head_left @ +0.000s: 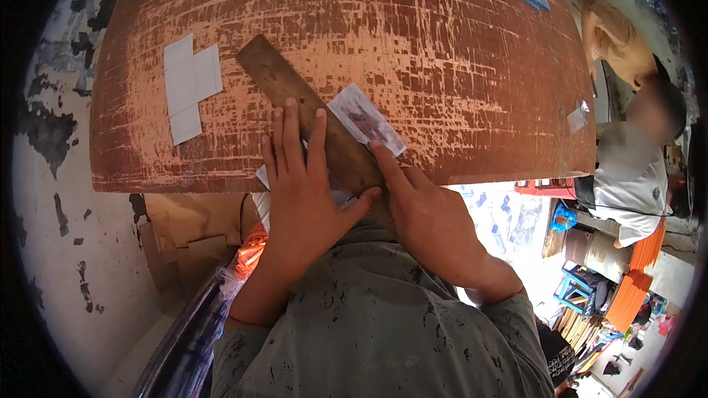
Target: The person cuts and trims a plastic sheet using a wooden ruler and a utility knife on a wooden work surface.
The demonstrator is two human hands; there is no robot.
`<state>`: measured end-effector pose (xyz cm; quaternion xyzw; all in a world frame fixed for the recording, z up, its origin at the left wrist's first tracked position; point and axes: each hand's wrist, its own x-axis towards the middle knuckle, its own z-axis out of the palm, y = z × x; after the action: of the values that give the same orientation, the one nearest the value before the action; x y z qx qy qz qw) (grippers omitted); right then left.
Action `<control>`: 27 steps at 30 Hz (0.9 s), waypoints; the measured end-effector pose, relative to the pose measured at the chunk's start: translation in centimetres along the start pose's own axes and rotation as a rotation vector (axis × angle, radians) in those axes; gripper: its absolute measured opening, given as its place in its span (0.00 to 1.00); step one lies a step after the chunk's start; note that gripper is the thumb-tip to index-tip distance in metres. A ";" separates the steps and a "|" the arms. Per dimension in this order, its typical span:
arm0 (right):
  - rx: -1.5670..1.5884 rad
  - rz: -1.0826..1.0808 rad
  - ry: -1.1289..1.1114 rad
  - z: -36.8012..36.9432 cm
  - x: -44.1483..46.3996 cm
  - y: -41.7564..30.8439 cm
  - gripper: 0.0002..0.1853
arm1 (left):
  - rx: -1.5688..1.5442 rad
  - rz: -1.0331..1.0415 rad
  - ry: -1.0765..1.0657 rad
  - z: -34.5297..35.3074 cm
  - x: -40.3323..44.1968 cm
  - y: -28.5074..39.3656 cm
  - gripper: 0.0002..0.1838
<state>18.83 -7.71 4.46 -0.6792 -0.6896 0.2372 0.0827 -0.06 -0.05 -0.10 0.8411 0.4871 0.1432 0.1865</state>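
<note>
- Plainly, the strip (341,141) is brown, mottled, dark-spotted and straight-edged.
- The left hand (301,180) spreads wide across it.
- Whether the right hand (435,215) grips anything cannot be told.

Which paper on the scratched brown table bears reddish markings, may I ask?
The white rectangular paper strip by the right hand; other visible papers look unmarked white or blue.

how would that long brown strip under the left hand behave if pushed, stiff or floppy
The brown strip looks straight and unbent, so probably stiff. Being broad and flat, it seems likelier to slide than roll. The left hand, spread across it, may limit sliding.
</note>
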 end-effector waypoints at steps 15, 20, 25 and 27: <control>-0.101 0.024 -0.110 -1.2 -1.5 -0.3 0.45 | 0.009 0.006 0.008 0.0 0.0 0.0 0.70; -0.077 0.012 -0.126 -1.4 -2.1 -0.3 0.41 | 0.015 0.010 -0.033 -0.1 -0.1 0.1 0.70; -0.090 0.019 -0.110 -0.6 -2.3 -0.1 0.42 | 0.019 0.020 -0.031 -0.3 -0.1 0.2 0.70; -0.085 0.021 -0.086 -0.3 -2.4 0.0 0.43 | 0.007 0.026 -0.035 -0.3 -0.1 0.2 0.70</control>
<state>19.13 -9.98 5.26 -0.6787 -0.6946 0.2376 0.0218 -0.09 -0.14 0.25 0.8503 0.4735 0.1290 0.1904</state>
